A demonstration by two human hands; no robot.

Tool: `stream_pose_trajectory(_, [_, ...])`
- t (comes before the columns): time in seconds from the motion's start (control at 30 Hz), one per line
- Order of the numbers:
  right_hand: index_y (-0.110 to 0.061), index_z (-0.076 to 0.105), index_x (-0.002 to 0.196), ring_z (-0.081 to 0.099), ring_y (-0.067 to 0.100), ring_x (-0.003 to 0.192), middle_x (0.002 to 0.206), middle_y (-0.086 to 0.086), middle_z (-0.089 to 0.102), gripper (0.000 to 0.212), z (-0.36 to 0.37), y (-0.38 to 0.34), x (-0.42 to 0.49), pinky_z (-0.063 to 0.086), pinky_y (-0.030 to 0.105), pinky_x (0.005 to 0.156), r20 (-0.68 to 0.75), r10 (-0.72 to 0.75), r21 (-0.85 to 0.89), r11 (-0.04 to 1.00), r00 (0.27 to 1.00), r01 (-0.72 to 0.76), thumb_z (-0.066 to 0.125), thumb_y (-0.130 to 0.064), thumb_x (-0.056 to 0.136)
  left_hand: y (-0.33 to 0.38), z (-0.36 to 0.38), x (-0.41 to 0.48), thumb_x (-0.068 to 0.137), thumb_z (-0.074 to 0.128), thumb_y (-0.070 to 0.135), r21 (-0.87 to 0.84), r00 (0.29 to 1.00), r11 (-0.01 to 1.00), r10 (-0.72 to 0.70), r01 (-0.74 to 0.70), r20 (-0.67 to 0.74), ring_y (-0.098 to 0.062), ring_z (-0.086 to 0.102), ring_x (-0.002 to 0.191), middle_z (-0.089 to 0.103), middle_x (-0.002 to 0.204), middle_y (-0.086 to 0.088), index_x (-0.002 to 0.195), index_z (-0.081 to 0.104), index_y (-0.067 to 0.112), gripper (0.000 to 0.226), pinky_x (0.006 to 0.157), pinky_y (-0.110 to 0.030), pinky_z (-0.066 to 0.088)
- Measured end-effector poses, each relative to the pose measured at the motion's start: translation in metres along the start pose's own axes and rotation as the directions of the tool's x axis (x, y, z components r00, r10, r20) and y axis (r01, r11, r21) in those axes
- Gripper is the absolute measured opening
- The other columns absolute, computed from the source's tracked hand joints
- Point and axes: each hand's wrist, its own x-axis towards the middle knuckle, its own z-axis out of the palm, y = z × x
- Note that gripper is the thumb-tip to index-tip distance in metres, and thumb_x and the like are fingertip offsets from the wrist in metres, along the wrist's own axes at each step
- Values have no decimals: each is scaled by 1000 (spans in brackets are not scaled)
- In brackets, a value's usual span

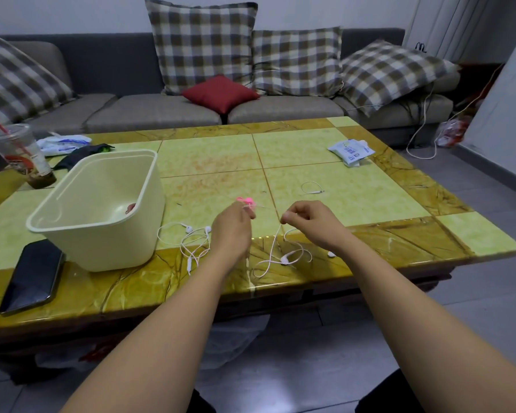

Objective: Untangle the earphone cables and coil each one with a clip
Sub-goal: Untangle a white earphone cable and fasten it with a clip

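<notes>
My left hand [232,226] holds a pink clip [246,201] at its fingertips, together with a thin white cable that runs across to my right hand [307,220]. My right hand pinches that cable, which drops down into loose loops with an earbud [285,260] on the table's near edge. A second white earphone set [195,242] lies tangled on the table just left of my left wrist. The cable's plug end [312,188] curls on the table beyond my right hand.
A cream plastic bin [102,210] stands at the left with something red inside. A black phone [32,275] lies at the near left edge. A plastic cup [21,156] stands far left, a wipes packet [351,150] at the far right. A sofa with cushions is behind the table [215,162].
</notes>
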Motion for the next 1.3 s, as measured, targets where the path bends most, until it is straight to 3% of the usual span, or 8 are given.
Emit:
stream_pose_trajectory(0.17, [-19, 75, 81, 34, 10, 54, 49, -15, 44, 21, -7, 2, 1, 30, 25, 55, -79, 5, 111, 994, 997, 4, 58, -24, 94, -16, -14, 5, 98, 33, 16, 4, 974, 978, -208, 209, -85, -29, 54, 94, 65, 111, -9, 105, 66, 10, 34, 71, -30, 33])
stream_pose_trajectory(0.3, [-21, 73, 95, 51, 10, 67, 72, -10, 62, 13, 3, -6, -3, 44, 31, 68, 183, 13, 44, 999, 983, -22, 64, -29, 92, -15, -12, 5, 97, 34, 16, -76, 965, 964, -260, 256, -48, -33, 59, 97, 67, 107, -12, 103, 66, 13, 33, 69, -30, 35])
stream_pose_trajectory(0.47, [-28, 31, 148, 45, 23, 127, 142, 2, 30, 91, 20, -5, -11, 41, 38, 106, 517, 286, -464, 886, 807, -17, 83, -39, 73, -18, -14, 3, 97, 35, 13, -111, 965, 960, -261, 257, -20, -27, 55, 96, 64, 106, -5, 103, 67, 11, 33, 74, -31, 38])
stream_pose_trajectory(0.77, [-16, 64, 82, 62, 17, 69, 77, 0, 63, 17, 6, 25, 2, 55, 28, 58, 323, 300, -357, 917, 898, -178, 79, -11, 77, -18, -2, 6, 96, 38, 15, -92, 977, 973, -208, 211, 39, -23, 54, 88, 61, 94, 0, 96, 69, 13, 32, 72, -32, 39])
stream_pose_trajectory(0.87, [-12, 67, 83, 66, 24, 84, 85, 3, 67, 8, -3, 39, 12, 55, 36, 73, -44, 252, -321, 913, 967, -253, 74, -12, 79, -15, 4, 7, 96, 39, 16, -102, 980, 977, -181, 188, 80, -20, 52, 74, 61, 81, 1, 95, 69, 14, 31, 61, -30, 33])
stream_pose_trajectory(0.97, [-9, 65, 99, 62, 26, 89, 103, 9, 63, 11, -24, 47, 19, 48, 36, 77, -522, 157, -112, 962, 838, -250, 66, -11, 88, -9, 9, 9, 96, 40, 17, -135, 980, 974, -166, 180, 110, -16, 48, 67, 55, 72, 3, 94, 69, 13, 29, 61, -30, 32])
stream_pose_trajectory(1.13, [-21, 45, 139, 39, 31, 126, 140, 11, 38, 55, -31, 49, 24, 35, 43, 99, -367, 206, -407, 841, 907, -356, 59, -12, 87, -2, 14, 8, 96, 41, 19, -145, 983, 980, -116, 136, 140, -19, 52, 78, 56, 84, 0, 92, 67, 14, 26, 66, -31, 34])
stream_pose_trajectory(1.3, [-17, 53, 132, 50, 27, 108, 125, 10, 45, 44, -21, 25, 18, 39, 36, 90, -354, 13, -410, 897, 935, -167, 56, -13, 88, 7, 13, 0, 96, 41, 18, -101, 980, 994, -11, 31, 197, -14, 46, 63, 51, 69, 5, 88, 66, 16, 26, 60, -31, 33])
